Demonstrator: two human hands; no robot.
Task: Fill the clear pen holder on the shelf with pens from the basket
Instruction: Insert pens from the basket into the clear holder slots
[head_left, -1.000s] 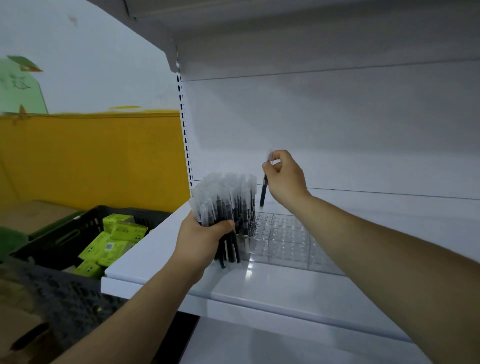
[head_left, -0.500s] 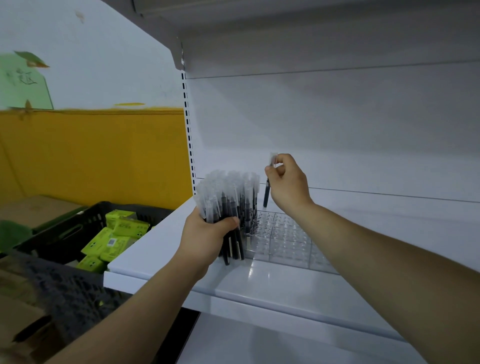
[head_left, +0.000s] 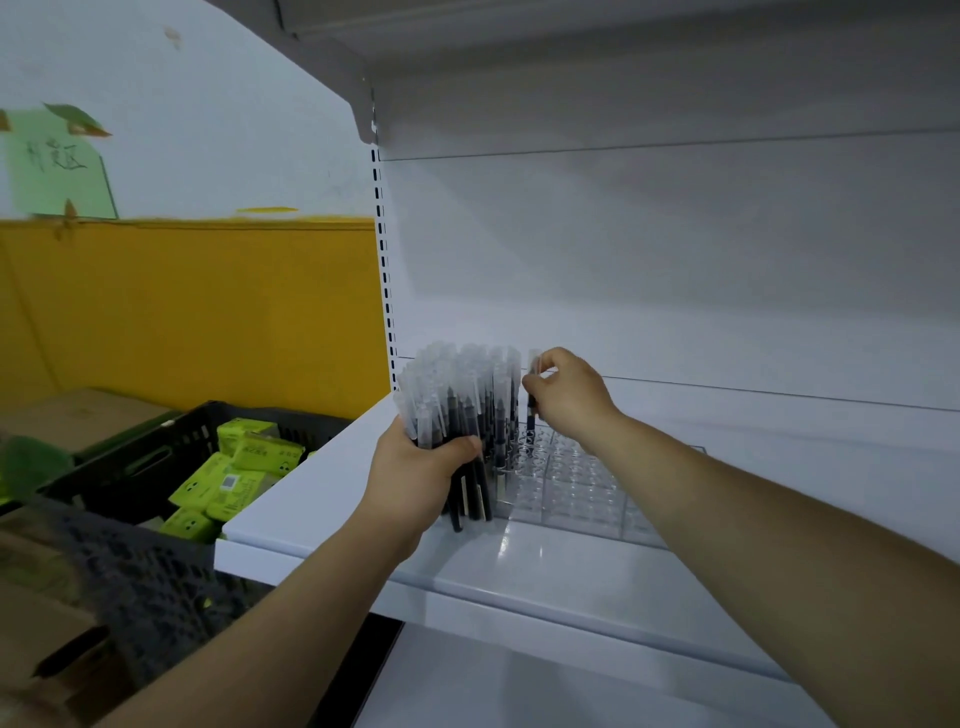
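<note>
While you face a white shelf (head_left: 337, 499), both your bare arms stretch over its board. Left of your left fingers and lower than the board sits a black slotted basket (head_left: 171, 457) with lime-green packs (head_left: 244, 467) inside.

Just under your right fingertips, and right of your left fingers, the clear pen holder (head_left: 571, 483) lies flat on the board. It is a see-through plastic tray with a grid of round sockets, most of them vacant.

Your left hand (head_left: 415, 478) has its fingers and thumb curled round a thick bundle of pens (head_left: 457, 410). They have black barrels and frosted clear caps pointing up, and their lower ends poke out below your fingers toward the board. Whether any pens behind the bundle stand in the tray is not clear.

Your right hand (head_left: 571, 395) pinches a single pen (head_left: 531, 410) near its cap between thumb and fingertips. It is upright, with its lower end at the tray's rear left sockets; you cannot tell whether it is seated.
</note>
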